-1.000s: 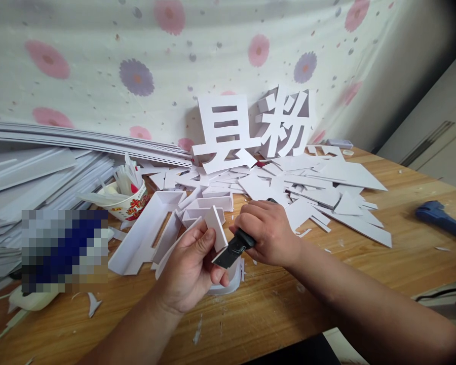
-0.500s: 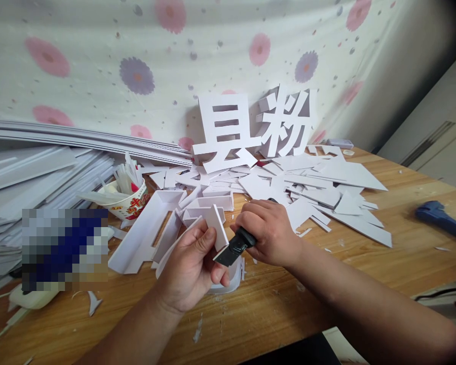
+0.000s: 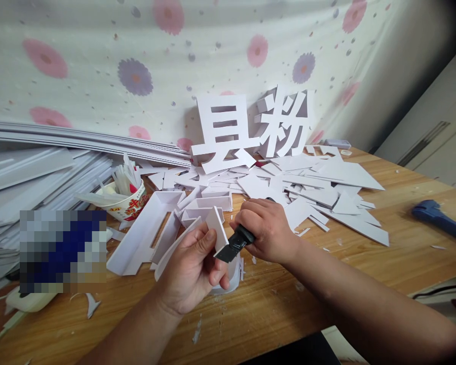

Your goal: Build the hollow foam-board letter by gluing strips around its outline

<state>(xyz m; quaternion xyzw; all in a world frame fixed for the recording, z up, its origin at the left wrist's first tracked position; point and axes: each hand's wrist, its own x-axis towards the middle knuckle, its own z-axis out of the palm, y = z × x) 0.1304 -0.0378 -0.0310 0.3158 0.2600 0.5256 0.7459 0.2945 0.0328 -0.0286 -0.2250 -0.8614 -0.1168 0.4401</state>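
My left hand [image 3: 192, 266] pinches a small white foam-board strip [image 3: 216, 230] between thumb and fingers, tilted upright. My right hand [image 3: 268, 228] is wrapped round the black handle of a utility knife [image 3: 231, 248]. Its wide dark blade lies at the lower end of the strip, close to my left fingers. Beneath the hands is a translucent plastic tub [image 3: 231, 279], mostly hidden by my left hand. Just behind, a partly built white foam-board character [image 3: 142, 235] with raised walls lies on the wooden table [image 3: 289, 304].
Two finished white characters [image 3: 226, 134] stand against the flowered curtain [image 3: 213, 45]. White offcuts [image 3: 327, 187] are strewn before them. A paper cup [image 3: 133, 205] of strips and stacked boards [image 3: 30, 177] are at left. A blue tool [image 3: 437, 218], perhaps a glue gun, lies at right.
The knife blade has shifted slightly up and to the right along the end of the strip. Both hands keep their grip, and the whole view has moved slightly.
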